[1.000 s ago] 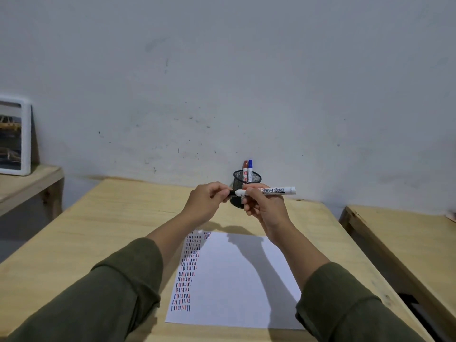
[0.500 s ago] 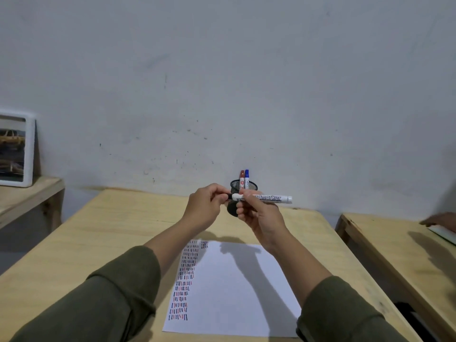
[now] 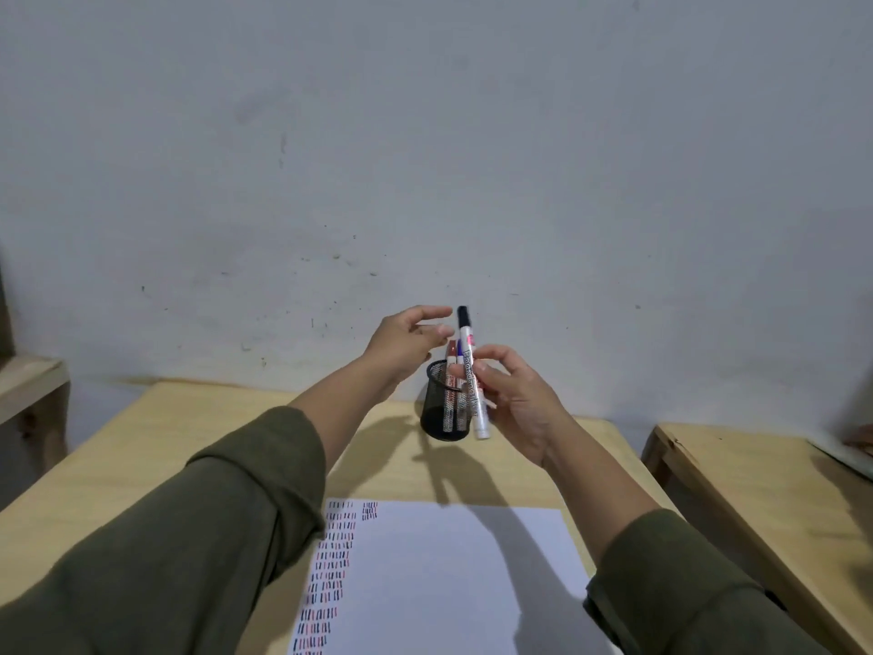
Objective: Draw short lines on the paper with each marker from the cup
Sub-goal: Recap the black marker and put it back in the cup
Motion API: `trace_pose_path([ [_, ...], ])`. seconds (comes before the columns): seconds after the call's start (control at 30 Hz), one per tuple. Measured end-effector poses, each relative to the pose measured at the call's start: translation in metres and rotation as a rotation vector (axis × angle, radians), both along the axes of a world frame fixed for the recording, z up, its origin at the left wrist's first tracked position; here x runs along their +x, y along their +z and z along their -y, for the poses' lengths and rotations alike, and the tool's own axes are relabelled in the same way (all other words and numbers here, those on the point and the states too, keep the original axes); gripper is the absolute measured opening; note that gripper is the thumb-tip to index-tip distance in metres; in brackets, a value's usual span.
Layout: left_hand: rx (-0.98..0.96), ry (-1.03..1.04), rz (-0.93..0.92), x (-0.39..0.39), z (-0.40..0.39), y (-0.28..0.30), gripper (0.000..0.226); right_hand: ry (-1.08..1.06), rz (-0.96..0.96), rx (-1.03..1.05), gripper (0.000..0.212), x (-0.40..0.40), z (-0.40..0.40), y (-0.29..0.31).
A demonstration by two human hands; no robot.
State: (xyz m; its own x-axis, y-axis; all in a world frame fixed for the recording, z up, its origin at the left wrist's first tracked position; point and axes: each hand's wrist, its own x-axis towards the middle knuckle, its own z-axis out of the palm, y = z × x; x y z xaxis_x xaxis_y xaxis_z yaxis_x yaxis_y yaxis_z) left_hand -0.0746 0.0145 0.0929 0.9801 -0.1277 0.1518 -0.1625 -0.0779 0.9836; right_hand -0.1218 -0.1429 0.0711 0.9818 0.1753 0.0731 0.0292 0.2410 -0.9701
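My right hand (image 3: 515,404) holds a white marker (image 3: 472,380) with a black cap, nearly upright, cap end up, in front of the black mesh cup (image 3: 441,411). A red marker (image 3: 452,356) and a blue marker (image 3: 459,359) stand in the cup. My left hand (image 3: 406,345) hovers just left of the capped end, fingers apart, holding nothing. The white paper (image 3: 449,574) lies on the wooden table (image 3: 156,446) near me, with columns of short black, red and blue lines along its left side.
A second wooden table (image 3: 756,494) stands to the right across a narrow gap, with a flat object and part of another person's hand at its far right edge. A low wooden shelf (image 3: 28,385) sits at the left. A grey wall is close behind.
The marker was held level between both hands at the cap end. Now my left hand has let go and opened, and my right hand has swung the marker upright by the cup.
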Motion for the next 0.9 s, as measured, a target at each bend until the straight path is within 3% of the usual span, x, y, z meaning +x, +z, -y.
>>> trace_pose_path([
  [0.13,0.175,0.117,-0.009,0.032,0.01,-0.018,0.032,-0.189,0.075,-0.188,0.033,0.036,0.009,0.005],
  [0.23,0.186,0.15,-0.077,0.049,0.017,-0.038,0.039,-0.29,0.158,-0.32,0.068,0.062,0.013,0.009],
  [0.33,0.164,0.195,-0.164,0.063,0.022,-0.056,0.045,-0.344,0.22,-0.422,0.085,0.084,0.012,0.009],
  [0.53,0.036,0.196,-0.265,0.083,0.027,-0.082,0.048,-0.401,0.354,-0.665,0.087,0.126,0.005,-0.011],
  [0.9,-0.188,0.155,-0.279,0.089,0.028,-0.103,0.036,-0.192,0.35,-0.958,0.071,0.149,-0.009,-0.043],
])
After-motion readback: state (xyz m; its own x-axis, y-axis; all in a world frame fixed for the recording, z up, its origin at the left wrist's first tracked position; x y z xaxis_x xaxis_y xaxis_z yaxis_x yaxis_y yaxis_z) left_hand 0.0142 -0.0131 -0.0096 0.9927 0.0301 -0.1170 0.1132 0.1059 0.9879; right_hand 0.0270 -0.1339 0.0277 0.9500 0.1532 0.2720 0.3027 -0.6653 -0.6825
